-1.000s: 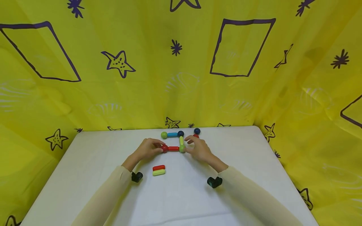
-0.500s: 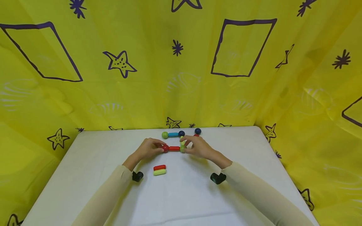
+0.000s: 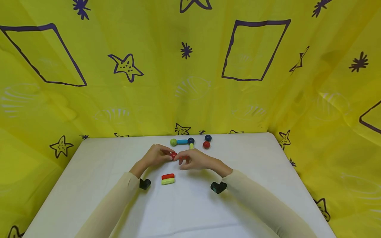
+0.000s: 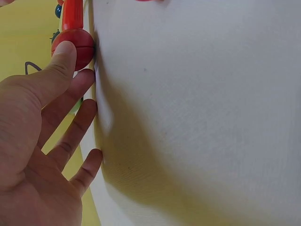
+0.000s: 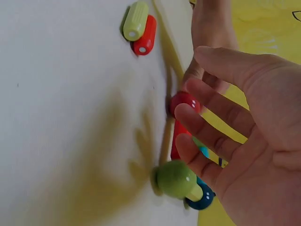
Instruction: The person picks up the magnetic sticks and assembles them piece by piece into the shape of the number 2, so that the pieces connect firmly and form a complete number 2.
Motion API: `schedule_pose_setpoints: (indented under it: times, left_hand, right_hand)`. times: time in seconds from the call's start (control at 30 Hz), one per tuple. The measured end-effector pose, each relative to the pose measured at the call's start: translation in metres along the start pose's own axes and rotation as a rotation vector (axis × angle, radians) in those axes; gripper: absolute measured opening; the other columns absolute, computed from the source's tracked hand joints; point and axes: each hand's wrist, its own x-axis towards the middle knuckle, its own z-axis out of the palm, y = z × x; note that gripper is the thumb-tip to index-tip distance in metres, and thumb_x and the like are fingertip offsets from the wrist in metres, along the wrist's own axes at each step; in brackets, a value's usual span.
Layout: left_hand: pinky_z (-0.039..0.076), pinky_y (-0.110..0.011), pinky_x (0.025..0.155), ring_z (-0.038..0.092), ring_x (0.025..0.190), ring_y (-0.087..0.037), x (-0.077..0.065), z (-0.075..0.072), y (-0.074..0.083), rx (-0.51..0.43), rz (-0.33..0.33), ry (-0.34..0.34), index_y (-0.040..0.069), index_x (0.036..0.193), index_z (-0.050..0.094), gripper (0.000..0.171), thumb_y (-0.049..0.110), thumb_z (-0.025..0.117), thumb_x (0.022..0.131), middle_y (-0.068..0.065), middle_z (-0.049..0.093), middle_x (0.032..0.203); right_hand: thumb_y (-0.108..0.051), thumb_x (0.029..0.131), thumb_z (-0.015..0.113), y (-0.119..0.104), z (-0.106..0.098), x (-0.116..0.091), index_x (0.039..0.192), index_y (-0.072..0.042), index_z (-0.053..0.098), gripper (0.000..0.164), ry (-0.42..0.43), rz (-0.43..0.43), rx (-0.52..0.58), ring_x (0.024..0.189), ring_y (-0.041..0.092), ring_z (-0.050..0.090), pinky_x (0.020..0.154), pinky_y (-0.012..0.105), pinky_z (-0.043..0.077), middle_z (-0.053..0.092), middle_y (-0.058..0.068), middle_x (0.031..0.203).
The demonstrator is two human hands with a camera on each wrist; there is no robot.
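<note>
One red ball (image 3: 174, 155) on the worktop (image 3: 190, 205) was pinched by the left hand (image 3: 156, 155). From this ball, the red stick (image 4: 73, 15) ran lengthwise to the right; the right hand (image 3: 194, 159), fingers loosely bent, hovered just in front, gripping nothing.

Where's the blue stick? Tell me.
In the head view, the blue stick lies far back on the table, between a green ball at left and a dark blue ball at right.
</note>
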Motion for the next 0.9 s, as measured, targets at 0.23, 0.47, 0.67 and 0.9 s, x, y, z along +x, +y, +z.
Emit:
schedule_pose_setpoints:
  times: [0.23, 0.47, 0.67, 0.9]
  left_hand:
    - [0.056, -0.035, 0.084, 0.071, 0.091, -0.018, 0.003, -0.003, -0.001, -0.009, 0.021, -0.01, 0.009, 0.113, 0.08, 0.024, 0.013, 0.081, 0.089, -0.001, 0.078, 0.098]
    - [0.056, -0.036, 0.084, 0.071, 0.092, -0.02, 0.002, -0.004, -0.002, -0.005, 0.023, -0.016, 0.008, 0.114, 0.08, 0.024, 0.013, 0.08, 0.09, -0.003, 0.079, 0.1]
    - [0.056, -0.032, 0.083, 0.071, 0.093, -0.019, 0.002, -0.003, -0.004, -0.014, 0.012, -0.024, 0.01, 0.114, 0.08, 0.024, 0.013, 0.08, 0.09, -0.002, 0.079, 0.101]
    - [0.056, -0.032, 0.081, 0.072, 0.091, -0.018, 0.001, -0.004, -0.002, -0.02, 0.023, -0.02, 0.009, 0.114, 0.08, 0.024, 0.012, 0.08, 0.09, -0.003, 0.079, 0.1]
  right_hand:
    - [-0.008, 0.096, 0.071, -0.006, 0.016, 0.016, 0.127, -0.003, 0.068, 0.032, -0.083, -0.043, 0.028, 0.096, 0.019, 0.068, 0.088, 0.023, 0.053, 0.072, 0.012, 0.114]
    - [-0.006, 0.097, 0.069, -0.013, 0.029, 0.03, 0.126, -0.007, 0.07, 0.028, -0.133, -0.035, -0.024, 0.096, 0.014, 0.067, 0.091, 0.023, 0.051, 0.073, 0.006, 0.111]
    - [-0.007, 0.099, 0.067, -0.017, 0.039, 0.04, 0.125, -0.013, 0.071, 0.027, -0.165, 0.003, -0.072, 0.094, 0.009, 0.064, 0.09, 0.019, 0.049, 0.072, -0.001, 0.107]
    - [-0.004, 0.098, 0.067, -0.018, 0.044, 0.044, 0.125, -0.014, 0.073, 0.03, -0.174, 0.0, -0.119, 0.087, 0.007, 0.06, 0.084, 0.017, 0.049, 0.071, -0.005, 0.099]
